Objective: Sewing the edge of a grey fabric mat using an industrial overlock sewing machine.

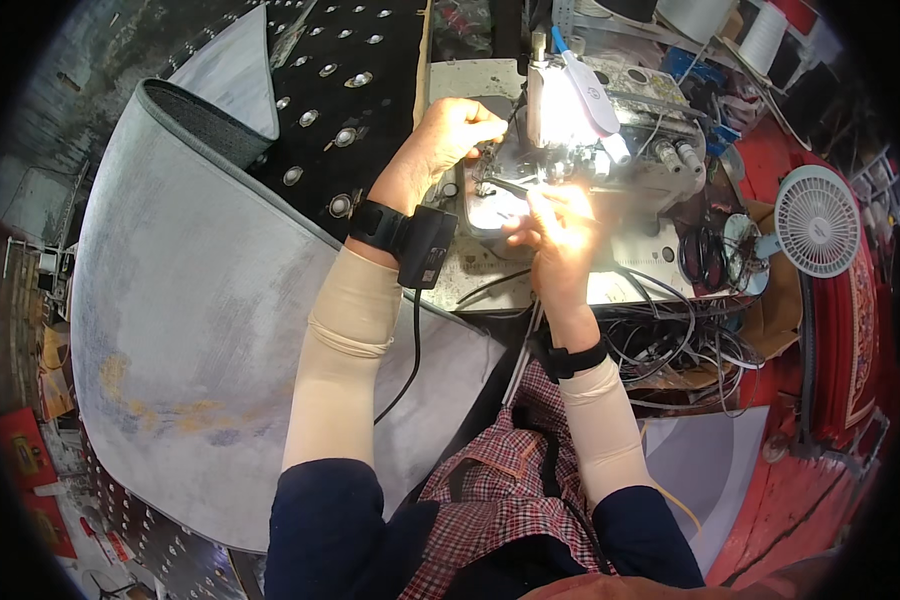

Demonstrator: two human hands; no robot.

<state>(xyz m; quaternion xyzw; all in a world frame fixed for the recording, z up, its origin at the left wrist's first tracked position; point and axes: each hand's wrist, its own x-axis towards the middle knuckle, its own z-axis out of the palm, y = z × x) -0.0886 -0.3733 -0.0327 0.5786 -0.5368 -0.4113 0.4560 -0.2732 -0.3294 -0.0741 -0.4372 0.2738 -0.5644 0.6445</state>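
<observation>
Under a bright lamp stands an industrial sewing machine, with both my hands at its needle area. My left hand is at the machine's left side, thumb and fingertips pinched together; whatever they hold is too small to make out. My right hand is closed in front of the machine, around what look like tweezers, a slim dark tool pointing left toward the needle area. Glare washes out part of the right fingers. A large grey carpet with a dark bound edge lies curled to the left of my left forearm.
A black table with shiny metal balls extends at the left. White thread cones stand at the back right. A small white fan is right of the machine. Tangled cables hang below the machine's table, near my right wrist.
</observation>
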